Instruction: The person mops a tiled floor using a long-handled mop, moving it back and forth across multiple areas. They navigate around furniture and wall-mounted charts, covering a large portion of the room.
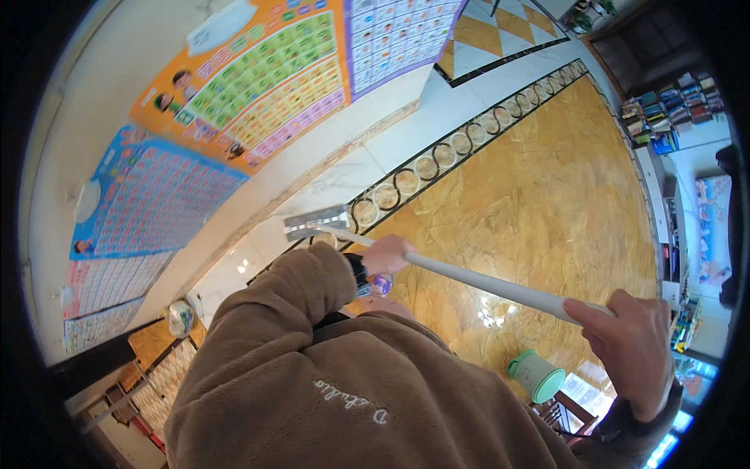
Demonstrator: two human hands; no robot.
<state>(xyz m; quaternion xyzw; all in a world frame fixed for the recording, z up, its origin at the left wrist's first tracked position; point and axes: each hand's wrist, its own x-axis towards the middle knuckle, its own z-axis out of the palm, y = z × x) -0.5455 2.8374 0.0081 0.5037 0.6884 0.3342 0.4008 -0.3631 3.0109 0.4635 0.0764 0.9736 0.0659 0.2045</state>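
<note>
A long flat mop runs slantwise across the view, its pale grey handle (488, 286) held in both hands. My left hand (386, 255), with a dark band at the wrist, wraps round the lower part of the handle. Near the upper end, my right hand (631, 344) is closed around the handle. The flat silver-grey mop head (316, 223) lies on the white tile strip beside the wall, touching the edge of the patterned border (426, 166). My left sleeve partly hides the floor below the head.
Colourful charts (266, 94) cover the wall at left. A light green bin (536, 375) stands on the yellow-brown marbled floor (539, 187), close to a wooden chair (569, 414). Shelves of books (676, 105) line the far right. A plastic bag (181, 319) sits at lower left.
</note>
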